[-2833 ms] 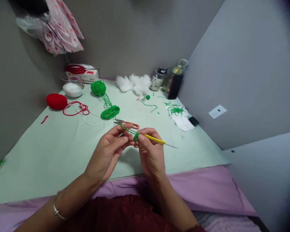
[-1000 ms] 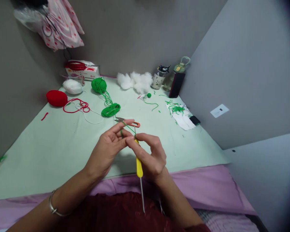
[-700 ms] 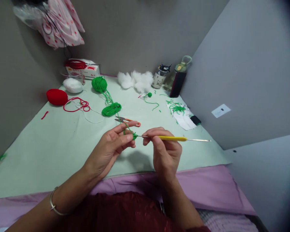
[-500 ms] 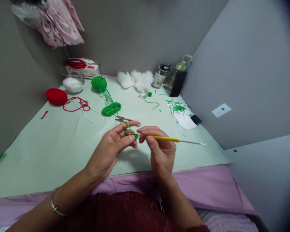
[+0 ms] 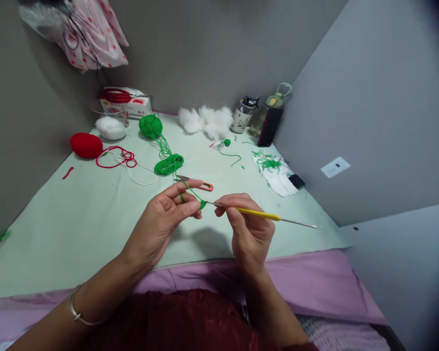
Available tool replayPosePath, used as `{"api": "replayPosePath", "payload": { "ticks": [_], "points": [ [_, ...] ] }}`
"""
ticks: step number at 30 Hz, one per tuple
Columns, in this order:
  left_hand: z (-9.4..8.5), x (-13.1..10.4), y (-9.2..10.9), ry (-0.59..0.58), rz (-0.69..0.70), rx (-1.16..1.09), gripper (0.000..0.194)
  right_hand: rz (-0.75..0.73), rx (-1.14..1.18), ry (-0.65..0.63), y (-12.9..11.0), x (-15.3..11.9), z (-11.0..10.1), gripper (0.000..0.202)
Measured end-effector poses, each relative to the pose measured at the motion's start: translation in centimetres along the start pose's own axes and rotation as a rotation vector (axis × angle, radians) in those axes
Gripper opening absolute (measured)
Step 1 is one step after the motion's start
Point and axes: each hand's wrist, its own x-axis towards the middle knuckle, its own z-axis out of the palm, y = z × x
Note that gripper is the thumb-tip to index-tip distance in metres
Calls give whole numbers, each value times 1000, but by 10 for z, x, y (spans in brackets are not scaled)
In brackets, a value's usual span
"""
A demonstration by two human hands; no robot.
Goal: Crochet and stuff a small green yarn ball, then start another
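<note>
Between thumb and fingers, my left hand (image 5: 171,209) pinches a small green crochet piece (image 5: 203,204). Green yarn runs from it over the raised index finger, and a loop circles another finger. My right hand (image 5: 250,226) grips the yellow handle of a crochet hook (image 5: 259,213). Its thin metal tip reaches the green piece, while the other metal end points right. Beyond the left fingertips lie orange-handled thread snips (image 5: 207,186), partly hidden by that hand. The yarn leads back to a loose green skein (image 5: 169,165) and a green yarn ball (image 5: 150,126).
At the left are a red yarn ball (image 5: 87,145) and a white yarn ball (image 5: 110,127). White stuffing (image 5: 207,122), a pen cup (image 5: 242,117), a bottle (image 5: 276,100) and a propped phone (image 5: 269,127) stand behind. Green scraps (image 5: 269,164) lie on white paper at right.
My right hand has moved right and slightly down with the hook, drawing its tip outward. My left hand has shifted slightly left, and more of the snips' handle shows.
</note>
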Motion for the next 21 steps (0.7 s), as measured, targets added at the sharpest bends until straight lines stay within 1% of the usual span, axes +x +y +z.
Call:
{"api": "replayPosePath", "payload": {
  "ticks": [2, 4, 6, 7, 11, 13, 15, 17, 19, 20, 21],
  "points": [
    [-1, 0, 0, -8, -12, 5, 31, 27, 40, 10, 1, 0, -1, 15],
    [-2, 0, -1, -9, -21, 6, 31, 92, 116, 13, 2, 1, -1, 13],
    [-1, 0, -4, -16, -28, 7, 33, 141, 165, -9, 3, 2, 0, 14],
    [0, -1, -5, -27, -31, 8, 34, 140, 154, -25, 4, 2, 1, 14],
    [4, -3, -11, -69, -15, 13, 32, 41, 43, -32, 3, 2, 6, 13],
    [6, -3, -12, -54, 1, 5, 30, 12, 14, -33, 4, -1, 8, 17],
    [8, -2, -13, -25, -2, -25, 32, -47, -90, -41, 6, -6, 9, 22],
    [8, -1, -14, -18, -52, -100, 35, -175, -253, -39, 10, -10, 9, 30],
    [7, 0, -15, -38, -144, -198, 35, -276, -358, -36, 11, -11, 7, 36],
    [6, 1, -15, -48, -189, -242, 34, -273, -355, -35, 11, -10, 5, 36],
    [4, 2, -15, -50, -219, -274, 31, -229, -313, -21, 11, -8, 4, 32]
  ]
}}
